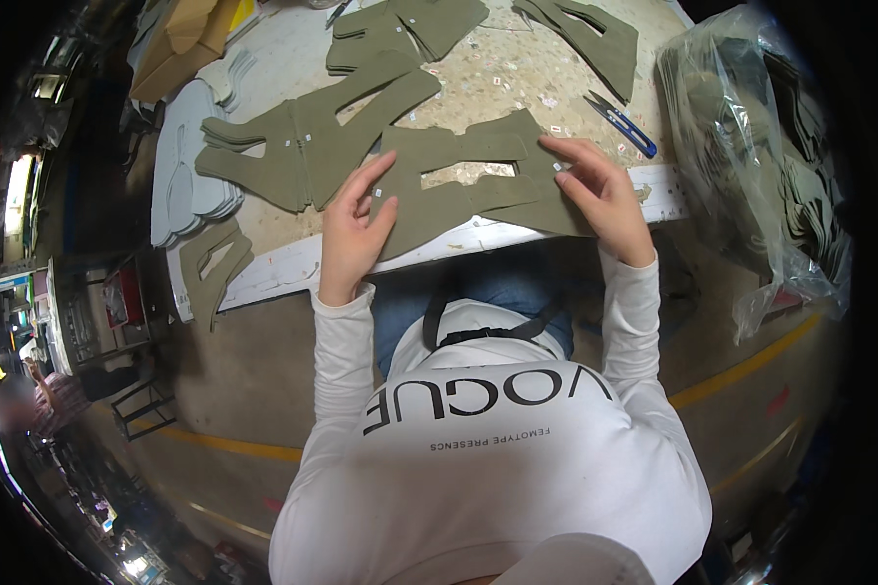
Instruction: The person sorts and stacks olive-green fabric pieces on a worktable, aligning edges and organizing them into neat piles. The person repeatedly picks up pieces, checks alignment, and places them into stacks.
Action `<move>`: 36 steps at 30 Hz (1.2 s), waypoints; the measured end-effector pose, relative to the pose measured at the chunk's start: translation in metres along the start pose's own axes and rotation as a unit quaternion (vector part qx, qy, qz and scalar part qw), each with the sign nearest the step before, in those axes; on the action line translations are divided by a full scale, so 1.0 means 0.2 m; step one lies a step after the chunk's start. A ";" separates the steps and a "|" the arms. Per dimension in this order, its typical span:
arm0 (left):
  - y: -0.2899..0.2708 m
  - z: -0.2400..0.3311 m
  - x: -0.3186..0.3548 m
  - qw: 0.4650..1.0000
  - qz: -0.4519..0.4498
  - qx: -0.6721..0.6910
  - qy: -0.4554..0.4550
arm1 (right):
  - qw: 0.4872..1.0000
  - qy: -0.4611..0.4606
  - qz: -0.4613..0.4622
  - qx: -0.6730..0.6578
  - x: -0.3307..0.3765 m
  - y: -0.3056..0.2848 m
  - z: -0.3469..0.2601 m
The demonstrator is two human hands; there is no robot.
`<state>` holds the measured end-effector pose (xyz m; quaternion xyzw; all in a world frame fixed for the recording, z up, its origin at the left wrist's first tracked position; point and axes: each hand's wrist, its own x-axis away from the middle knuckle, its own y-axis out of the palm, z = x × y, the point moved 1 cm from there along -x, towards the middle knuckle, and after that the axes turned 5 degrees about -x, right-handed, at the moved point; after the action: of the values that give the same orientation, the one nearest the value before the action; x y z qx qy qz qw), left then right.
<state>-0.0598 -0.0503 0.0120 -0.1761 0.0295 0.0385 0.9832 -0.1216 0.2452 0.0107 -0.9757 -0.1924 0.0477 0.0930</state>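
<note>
In front of me, at the table's near edge, olive-green cut pieces (439,204) lie partly overlapped, with a long gap between them. Small white stickers dot their surface. My left hand (357,226) rests on their left edge, thumb and fingers apart. At the opposite edge, my right hand (603,195) touches the pieces with fingers stretched and thumb spread. The undersides of both hands' fingers are partly hidden. Blue-handled thread snips (624,125) lie just beyond my right hand.
Stacks of olive-green pieces (273,161) lie left, with more olive-green pieces (410,34) at the back. Light grey pieces (190,166) are stacked at the far left. A clear plastic bag (741,146) of pieces stands right of the table (498,63). A cardboard box (180,44) sits back left.
</note>
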 end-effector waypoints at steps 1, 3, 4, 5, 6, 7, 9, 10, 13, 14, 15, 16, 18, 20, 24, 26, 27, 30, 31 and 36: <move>0.00 0.01 0.01 1.000 0.001 0.001 0.001 | 1.000 0.023 -0.004 -0.013 -0.01 -0.03 -0.02; 0.01 0.03 0.05 1.000 0.008 -0.005 -0.022 | 1.000 -0.005 0.007 -0.007 -0.02 -0.11 -0.10; 0.01 0.04 0.08 0.999 0.003 0.006 -0.038 | 1.000 -0.008 0.012 0.023 -0.03 -0.18 -0.16; 0.01 0.05 0.10 0.998 0.001 0.017 -0.055 | 0.998 -0.013 0.019 0.051 -0.02 -0.25 -0.23; 0.00 0.06 0.12 0.997 0.000 0.027 -0.071 | 0.996 -0.003 0.033 0.081 -0.01 -0.31 -0.30; 0.00 0.06 0.13 0.996 0.005 0.039 -0.082 | 0.994 -0.050 0.037 0.093 -0.01 -0.35 -0.37; -0.03 0.07 0.16 0.995 0.024 0.045 -0.086 | 0.986 -0.100 0.062 0.121 0.01 -0.38 -0.49; -0.04 0.08 0.16 0.994 0.034 0.052 -0.089 | 0.981 -0.118 0.076 0.132 0.01 -0.37 -0.53; -0.06 0.08 0.17 0.986 0.046 0.094 -0.127 | 0.970 -0.105 0.088 0.199 -0.02 -0.21 -0.54; -0.05 0.09 0.17 0.990 0.043 0.081 -0.104 | 0.965 -0.102 0.089 0.225 -0.04 -0.13 -0.52; -0.05 0.10 0.17 0.992 0.043 0.067 -0.093 | 0.966 -0.097 0.070 0.229 -0.06 -0.03 -0.48; -0.04 0.11 0.18 0.994 0.039 0.054 -0.082 | 0.967 -0.091 0.050 0.233 -0.08 0.09 -0.43; -0.03 0.13 0.18 0.994 0.047 0.047 -0.084 | 0.954 -0.111 -0.002 0.278 -0.10 0.33 -0.36; -0.02 0.15 0.18 0.994 0.058 0.057 -0.078 | 0.954 -0.134 -0.023 0.267 -0.09 0.52 -0.32; -0.01 0.17 0.18 0.995 0.080 -0.013 -0.050 | 0.960 -0.140 -0.037 0.241 -0.05 0.72 -0.32; -0.01 0.17 0.18 0.995 0.080 -0.004 -0.052 | 0.963 -0.143 -0.048 0.223 -0.05 0.76 -0.34; -0.01 0.16 0.18 0.996 0.077 -0.003 -0.055 | 0.963 -0.151 -0.050 0.219 -0.05 0.77 -0.34; -0.02 0.14 0.19 0.995 0.086 -0.010 -0.054 | 0.970 -0.149 -0.055 0.186 -0.07 0.78 -0.34; -0.02 0.13 0.19 0.995 0.094 -0.007 -0.045 | 0.975 -0.150 -0.065 0.150 -0.08 0.76 -0.34; -0.01 0.09 0.19 0.992 0.078 -0.012 -0.097 | 0.986 -0.116 0.025 0.119 -0.16 0.52 -0.25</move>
<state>-0.0215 -0.0444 0.0262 -0.1802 -0.0527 0.1326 0.9732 -0.1063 0.1296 0.0409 -0.9500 -0.1708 0.1856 0.1843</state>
